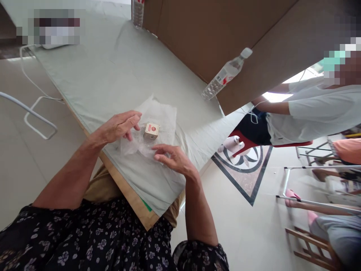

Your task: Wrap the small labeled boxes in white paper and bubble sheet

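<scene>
A small cream cardboard box (151, 130) with red print rests on a crumpled sheet of translucent bubble wrap (165, 113). The wrap lies spread on the cloth-covered table (113, 71). To the left of the box is my left hand (121, 127), fingers apart and holding nothing, over the wrap's left edge. My right hand (172, 157) is just below and right of the box, its fingers loosely stretched over the wrap's lower right part. Neither hand touches the box. Whether the fingertips press on the wrap I cannot tell.
Behind the wrap, a clear water bottle (225, 75) stands by a brown cardboard panel (191, 37). Another bottle (138, 14) is farther back. A white cable (36, 109) hangs at the left. One person in a white shirt (316, 109) sits at the right.
</scene>
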